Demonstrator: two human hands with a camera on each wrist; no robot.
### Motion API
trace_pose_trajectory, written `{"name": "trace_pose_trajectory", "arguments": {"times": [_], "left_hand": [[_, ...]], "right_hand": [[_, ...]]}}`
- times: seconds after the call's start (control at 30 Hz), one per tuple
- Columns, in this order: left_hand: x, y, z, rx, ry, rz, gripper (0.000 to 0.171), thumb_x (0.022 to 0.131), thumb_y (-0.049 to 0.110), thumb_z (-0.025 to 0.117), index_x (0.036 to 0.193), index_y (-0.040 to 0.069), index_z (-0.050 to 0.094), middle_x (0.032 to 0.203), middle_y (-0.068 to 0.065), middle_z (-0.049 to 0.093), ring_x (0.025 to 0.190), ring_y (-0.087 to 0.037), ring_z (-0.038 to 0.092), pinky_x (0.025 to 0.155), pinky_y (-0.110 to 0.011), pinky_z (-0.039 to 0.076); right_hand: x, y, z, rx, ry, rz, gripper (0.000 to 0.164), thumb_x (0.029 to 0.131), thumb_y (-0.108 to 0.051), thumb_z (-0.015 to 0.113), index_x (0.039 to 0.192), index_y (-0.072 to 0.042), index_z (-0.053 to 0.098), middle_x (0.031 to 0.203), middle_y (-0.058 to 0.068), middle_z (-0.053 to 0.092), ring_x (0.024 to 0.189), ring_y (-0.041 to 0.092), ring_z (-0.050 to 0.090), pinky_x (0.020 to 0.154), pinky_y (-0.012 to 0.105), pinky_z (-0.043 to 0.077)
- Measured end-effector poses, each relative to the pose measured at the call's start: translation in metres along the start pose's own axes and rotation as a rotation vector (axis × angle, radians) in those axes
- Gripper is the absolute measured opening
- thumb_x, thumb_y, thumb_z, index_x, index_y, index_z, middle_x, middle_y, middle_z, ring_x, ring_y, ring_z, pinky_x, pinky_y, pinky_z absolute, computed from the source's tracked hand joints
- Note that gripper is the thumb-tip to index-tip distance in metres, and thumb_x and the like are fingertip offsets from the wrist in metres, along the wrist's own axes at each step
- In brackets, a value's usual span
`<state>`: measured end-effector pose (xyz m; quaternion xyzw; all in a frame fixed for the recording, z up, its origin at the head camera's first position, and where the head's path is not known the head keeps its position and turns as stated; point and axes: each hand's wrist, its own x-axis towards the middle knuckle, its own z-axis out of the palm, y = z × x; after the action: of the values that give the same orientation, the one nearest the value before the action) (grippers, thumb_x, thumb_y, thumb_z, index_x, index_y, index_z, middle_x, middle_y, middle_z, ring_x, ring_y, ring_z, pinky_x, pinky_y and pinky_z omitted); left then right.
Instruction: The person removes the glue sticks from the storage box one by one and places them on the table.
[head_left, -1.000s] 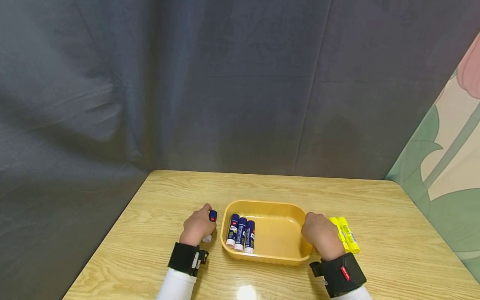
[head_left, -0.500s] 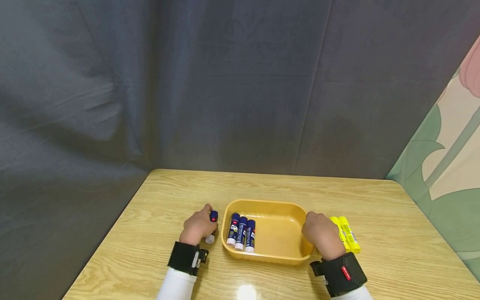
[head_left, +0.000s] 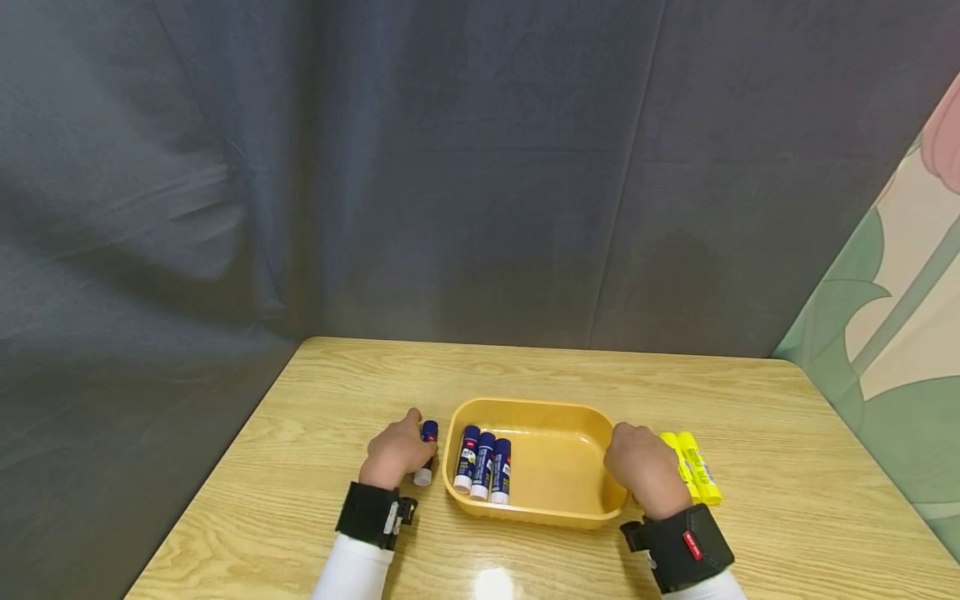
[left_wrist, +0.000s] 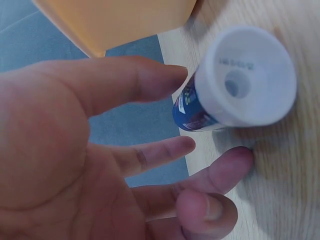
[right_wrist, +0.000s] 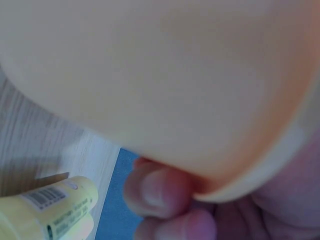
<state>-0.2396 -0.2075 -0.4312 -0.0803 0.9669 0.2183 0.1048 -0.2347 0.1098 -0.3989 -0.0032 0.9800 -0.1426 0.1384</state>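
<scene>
My left hand [head_left: 399,452] lies beside a dark blue glue stick [head_left: 425,463] with a white base, just left of the yellow tray [head_left: 534,516]. In the left wrist view the thumb [left_wrist: 150,77] reaches right to the side of that glue stick, while the other fingers spread loosely apart from it. Three blue glue sticks [head_left: 482,467] lie side by side in the tray's left part. My right hand [head_left: 647,467] grips the tray's right end, its fingers [right_wrist: 160,192] curled under the rim in the right wrist view.
Two yellow glue sticks [head_left: 693,468] lie together on the table, just right of my right hand. The wooden table [head_left: 360,367] ends at a grey curtain [head_left: 480,183] behind, and a flower-patterned wall [head_left: 892,325] stands at the right.
The blue glue stick by my left hand has shifted slightly right and shows more beyond the fingers. My right hand and the tray have hardly moved.
</scene>
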Motion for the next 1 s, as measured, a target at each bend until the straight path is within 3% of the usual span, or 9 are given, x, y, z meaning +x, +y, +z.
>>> {"name": "trace_pose_trajectory", "arguments": {"times": [1.0], "left_hand": [[-0.0037, 0.0044, -0.0003, 0.023, -0.002, 0.017, 0.058, 0.082, 0.029, 0.061, 0.126, -0.004, 0.044, 0.107, -0.025, 0.062, 0.076, -0.028, 0.056, 0.070, -0.050, 0.048]], "right_hand": [[0.0020, 0.0007, 0.0003, 0.007, -0.023, 0.007, 0.014, 0.084, -0.005, 0.051, 0.087, 0.006, 0.058, 0.065, 0.012, 0.052, 0.056, 0.023, 0.050, 0.047, 0.033, 0.040]]}}
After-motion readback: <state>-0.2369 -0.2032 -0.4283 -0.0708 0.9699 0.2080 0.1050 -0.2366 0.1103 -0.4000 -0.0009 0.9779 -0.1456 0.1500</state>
